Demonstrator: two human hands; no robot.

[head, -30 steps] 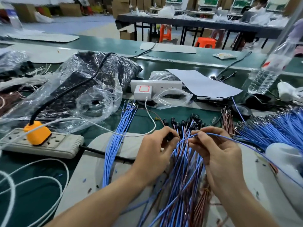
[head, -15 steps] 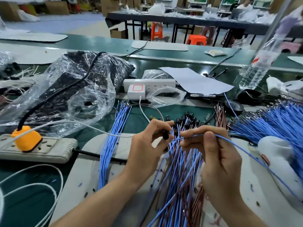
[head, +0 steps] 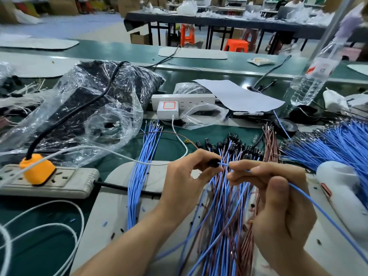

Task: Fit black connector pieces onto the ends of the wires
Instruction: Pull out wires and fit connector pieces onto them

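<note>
At the far left the table (head: 39, 226) is green, with a grey power strip (head: 59, 180) carrying an orange plug (head: 36, 169), and white cable loops cut off by the picture's edge. Behind it a crumpled clear plastic bag (head: 95, 108) covers something dark that is hard to make out. A loose bundle of blue wires (head: 141, 172) lies on a pale mat (head: 111, 206).

The left hand (head: 185, 180) pinches a black connector piece (head: 214, 163) between thumb and fingertips; most of the piece is hidden by them. The right hand (head: 278, 206) has its grip closed on a single blue wire (head: 318, 206), the wire's tip just touching the connector's opening. Whether the tip is inside, I cannot tell. Below the hands lies a mixed heap of blue and brown wires (head: 225, 226), with more black connectors (head: 229, 144) just beyond.

To the right a thick fan of blue wires (head: 338, 144) runs out of view, beside a white object (head: 342, 192) partly cut off. A tilted water bottle (head: 312, 76) stands further back. Far off are blurred dark tables and orange stools (head: 236, 44).
</note>
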